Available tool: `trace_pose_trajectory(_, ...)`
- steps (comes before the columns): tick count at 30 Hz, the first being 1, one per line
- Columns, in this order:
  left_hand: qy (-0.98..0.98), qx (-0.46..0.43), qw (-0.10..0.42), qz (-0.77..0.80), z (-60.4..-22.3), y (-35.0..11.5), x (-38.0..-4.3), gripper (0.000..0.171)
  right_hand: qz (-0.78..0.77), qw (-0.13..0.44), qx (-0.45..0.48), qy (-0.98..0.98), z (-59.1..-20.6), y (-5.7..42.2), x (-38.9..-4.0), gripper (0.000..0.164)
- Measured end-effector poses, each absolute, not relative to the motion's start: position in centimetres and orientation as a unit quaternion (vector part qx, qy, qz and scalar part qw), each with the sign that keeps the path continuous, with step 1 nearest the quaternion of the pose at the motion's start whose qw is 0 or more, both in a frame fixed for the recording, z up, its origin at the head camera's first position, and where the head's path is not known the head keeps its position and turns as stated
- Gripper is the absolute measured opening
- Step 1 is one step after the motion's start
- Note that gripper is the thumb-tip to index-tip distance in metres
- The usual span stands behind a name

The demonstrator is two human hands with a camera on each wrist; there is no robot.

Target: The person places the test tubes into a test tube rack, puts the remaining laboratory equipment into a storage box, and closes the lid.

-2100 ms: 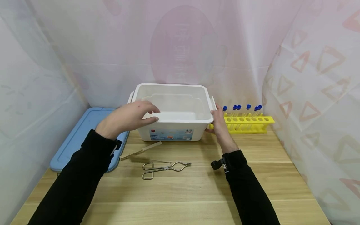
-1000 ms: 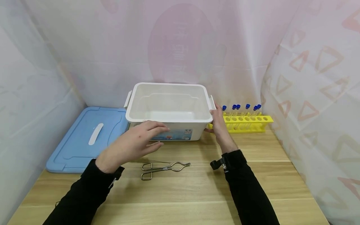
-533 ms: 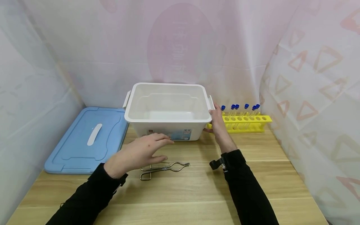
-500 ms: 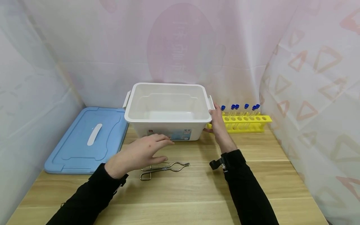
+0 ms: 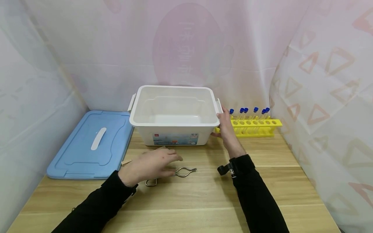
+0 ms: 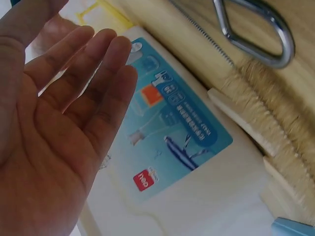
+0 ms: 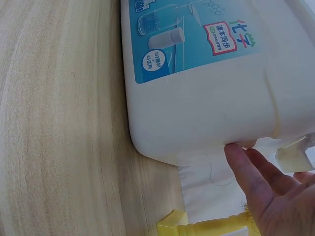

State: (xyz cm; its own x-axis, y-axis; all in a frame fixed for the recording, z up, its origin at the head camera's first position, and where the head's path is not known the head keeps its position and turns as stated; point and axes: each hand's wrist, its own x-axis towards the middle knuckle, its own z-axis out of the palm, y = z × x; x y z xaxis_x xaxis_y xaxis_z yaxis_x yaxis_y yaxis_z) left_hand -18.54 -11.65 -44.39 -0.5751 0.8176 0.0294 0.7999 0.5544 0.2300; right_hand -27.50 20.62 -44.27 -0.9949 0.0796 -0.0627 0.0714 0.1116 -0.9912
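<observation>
My left hand (image 5: pixel 151 166) hovers palm down over metal crucible tongs (image 5: pixel 186 172), fingers loosely extended and holding nothing. It hides the tongs' middle. In the left wrist view, a handle loop of the tongs, a bristle test tube brush (image 6: pixel 273 101) and a wooden test tube holder (image 6: pixel 241 120) lie near the bin. A white plastic bin (image 5: pixel 175 124) with a blue label stands upright without its lid. My right hand (image 5: pixel 228 131) rests against its right side below the handle, fingertips touching the wall in the right wrist view.
The blue lid (image 5: pixel 87 149) with a white handle lies flat on the table left of the bin. To the right stands a yellow rack (image 5: pixel 269 123) holding several test tubes with blue caps. Patterned curtains (image 5: pixel 186 48) enclose the back and sides of the wooden table (image 5: pixel 209 204).
My left hand has moved from above the bin's front rim down toward me, over the tongs. My right hand stays at the bin's side. More of the lid shows.
</observation>
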Motion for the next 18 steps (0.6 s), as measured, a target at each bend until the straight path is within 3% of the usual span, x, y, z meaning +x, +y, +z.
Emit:
trace_pose_trajectory(11,0.871,0.465,0.08,0.134,-46.0,-11.3,-18.5,0.022,0.665,-0.001,-0.05,-0.745,-44.1,20.6,-27.3,0.084)
trace_pose_trajectory(18,0.883,0.449,0.085,0.105,-46.3,-10.9,-18.2,0.019,0.663,0.002,-0.05,-0.747,-44.1,20.6,-27.3,0.084)
